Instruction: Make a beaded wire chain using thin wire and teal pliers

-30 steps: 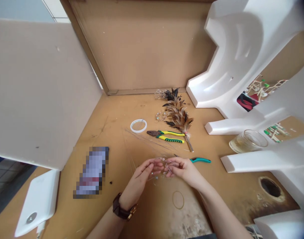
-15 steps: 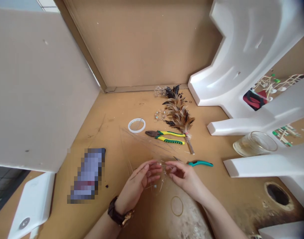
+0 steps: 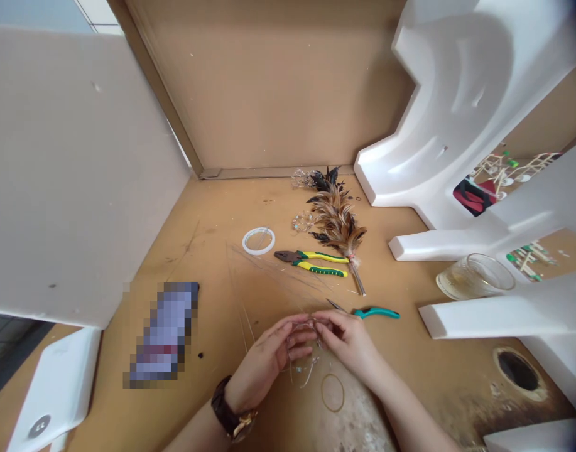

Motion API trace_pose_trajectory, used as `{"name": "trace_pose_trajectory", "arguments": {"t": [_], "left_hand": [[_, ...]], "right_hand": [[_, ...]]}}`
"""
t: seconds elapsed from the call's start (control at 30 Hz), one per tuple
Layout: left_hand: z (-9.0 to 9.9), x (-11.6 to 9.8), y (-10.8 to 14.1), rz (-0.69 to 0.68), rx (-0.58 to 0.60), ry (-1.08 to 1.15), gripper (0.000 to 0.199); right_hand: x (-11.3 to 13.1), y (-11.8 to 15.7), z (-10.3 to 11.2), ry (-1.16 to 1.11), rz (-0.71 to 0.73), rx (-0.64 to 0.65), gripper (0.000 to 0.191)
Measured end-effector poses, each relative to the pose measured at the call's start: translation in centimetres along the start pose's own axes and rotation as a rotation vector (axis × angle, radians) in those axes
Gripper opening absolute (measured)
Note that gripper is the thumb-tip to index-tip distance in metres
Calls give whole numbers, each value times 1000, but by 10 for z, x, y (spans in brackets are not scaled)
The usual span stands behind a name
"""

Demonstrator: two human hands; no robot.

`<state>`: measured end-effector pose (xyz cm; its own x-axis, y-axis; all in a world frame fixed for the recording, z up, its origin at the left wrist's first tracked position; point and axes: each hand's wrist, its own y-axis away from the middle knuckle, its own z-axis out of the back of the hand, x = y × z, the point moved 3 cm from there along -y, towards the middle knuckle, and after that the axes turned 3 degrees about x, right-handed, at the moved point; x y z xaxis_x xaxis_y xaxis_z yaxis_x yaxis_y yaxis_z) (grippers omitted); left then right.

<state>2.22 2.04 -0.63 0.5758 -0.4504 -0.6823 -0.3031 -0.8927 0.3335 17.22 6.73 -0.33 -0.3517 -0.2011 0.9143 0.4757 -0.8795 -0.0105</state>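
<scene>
Thin clear beaded wire (image 3: 301, 370) hangs in loose loops between my hands, close to the table's front. My left hand (image 3: 273, 348) pinches part of it between thumb and fingers, the other fingers curled behind. On the right, my right hand (image 3: 347, 336) grips the wire with thumb and forefinger, its fingertips beside those of the left. Just beyond my right hand lies a teal-handled tool (image 3: 376, 312), its tip partly behind the hand. Long fine wire strands (image 3: 269, 270) lie on the table ahead of my hands. A thin gold ring (image 3: 333, 393) is below my right hand.
Green-and-yellow pliers (image 3: 311, 262), a white ring-shaped roll (image 3: 258, 241) and a brown feather bundle (image 3: 337, 213) lie ahead. A phone (image 3: 163, 333) and white power bank (image 3: 56, 383) are left. Right stand a glass (image 3: 473, 277), white foam pieces (image 3: 476, 317) and a table hole (image 3: 518, 369).
My hands have come closer together, fingertips now nearly touching around the beaded wire. The whole view has shifted slightly.
</scene>
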Motion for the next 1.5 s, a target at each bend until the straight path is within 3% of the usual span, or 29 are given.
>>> {"name": "trace_pose_trajectory", "arguments": {"t": [0.2, 0.4, 0.57, 0.83, 0.97, 1.2, 1.5], "left_hand": [[0, 4, 1, -12, -3, -97, 28], [4, -8, 2, -118, -131, -304, 35], [10, -12, 1, -170, -189, -404, 39], [10, -13, 2, -251, -170, -639, 24], [8, -14, 3, -257, -161, -608, 23], [8, -15, 1, -114, -128, -397, 28], [2, -16, 5, -131, -169, -443, 37]], "right_hand": [[-7, -1, 1, 5, -52, -14, 21], [-12, -2, -1, -86, -134, -26, 24], [-11, -3, 5, -121, -169, -133, 31], [-5, -2, 15, -215, -199, -203, 33], [0, -2, 12, -220, -198, -141, 36], [4, 2, 9, -321, -206, -49, 37], [3, 1, 16, -365, -221, -125, 36]]}}
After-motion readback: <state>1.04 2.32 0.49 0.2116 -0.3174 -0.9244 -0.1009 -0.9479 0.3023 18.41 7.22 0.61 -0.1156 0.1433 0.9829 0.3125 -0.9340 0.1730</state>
